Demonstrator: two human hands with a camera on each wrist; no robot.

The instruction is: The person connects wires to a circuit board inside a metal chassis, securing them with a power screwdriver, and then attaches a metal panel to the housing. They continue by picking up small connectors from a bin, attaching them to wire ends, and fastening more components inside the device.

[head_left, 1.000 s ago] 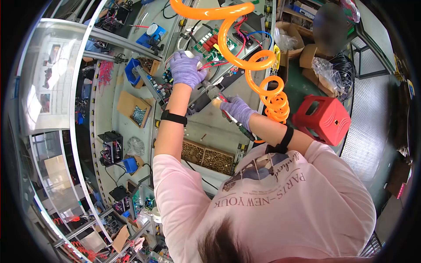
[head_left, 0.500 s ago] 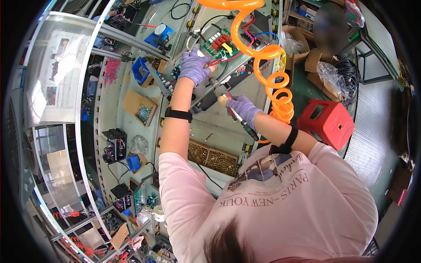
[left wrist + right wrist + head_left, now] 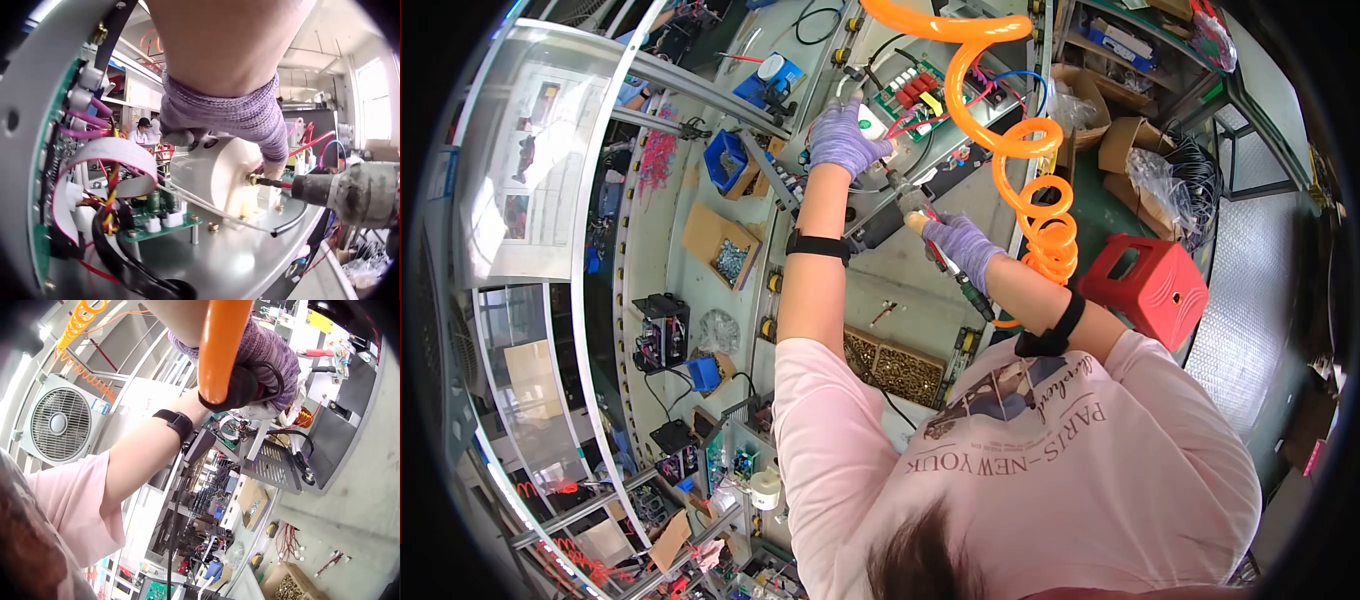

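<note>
The white cylindrical part [image 3: 219, 169] stands on the metal plate [image 3: 244, 265], gripped from above by the left hand [image 3: 847, 138]. A brass-coloured screw [image 3: 253, 179] at its side meets the power screwdriver [image 3: 350, 191], the right hand [image 3: 965, 248] curled round the tool.

Up top it's the head view, looking steeply down past a pink printed T-shirt [image 3: 1040, 450], the work a fair way below the lens. Over to the left wrist: low, close, facing almost level at a white cylindrical part [image 3: 219, 172], with a grimy grey-nosed handheld driver [image 3: 369, 194] entering from the right; the head view catches both from above. And the right wrist looks out, tilted, past a thick orange coiled hose [image 3: 222, 350], very near, towards a square white fan unit [image 3: 60, 419] farther off, sharing that hose with the head view
</note>
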